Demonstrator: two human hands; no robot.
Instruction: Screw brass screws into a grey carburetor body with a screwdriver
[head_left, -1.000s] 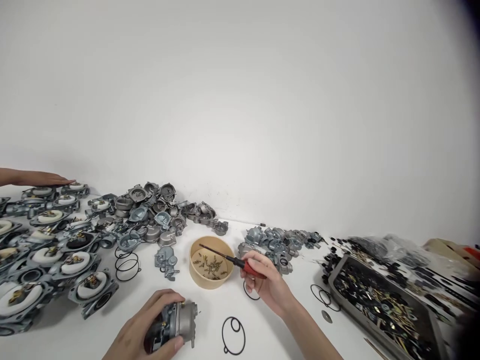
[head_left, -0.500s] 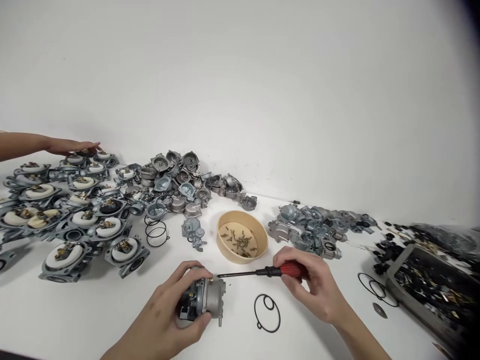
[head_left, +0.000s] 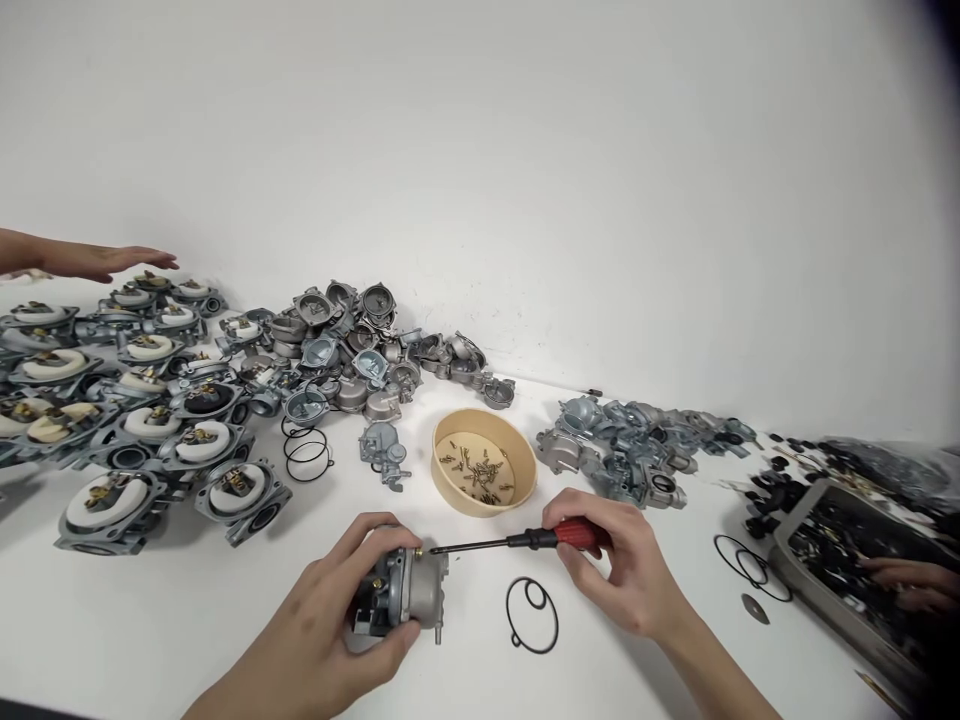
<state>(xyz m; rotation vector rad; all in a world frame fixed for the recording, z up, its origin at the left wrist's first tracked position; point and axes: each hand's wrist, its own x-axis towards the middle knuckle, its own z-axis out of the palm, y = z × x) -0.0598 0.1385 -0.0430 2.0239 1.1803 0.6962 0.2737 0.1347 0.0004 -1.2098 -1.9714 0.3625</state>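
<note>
White counter (head_left: 465, 680) carries the lot. Left hand (head_left: 322, 620) has thumb and fingers clamped round the metal part (head_left: 425, 590), on the near side of the counter, in front of the bowl (head_left: 444, 486). I'd hold that grip hard, since the part could twist under torque, and ease the index fingertip back: it's right beside the screw. Right hand (head_left: 619, 570) pinches the red handle between thumb and curled fingers; better to push along the shaft than sideways.

Metal part lies on its side, domed end facing right, long axis roughly left-right; its little spout points toward the person. Can't tell if it rests on the counter or is held just clear.

Screwdriver (head_left: 534, 540): tip left, handle right, nearly parallel to the part's axis, handle a touch farther away.

Brass screw (head_left: 418, 552): tip at or just beside its head, contact unclear from here. I'd seat it square before any twist.
</note>
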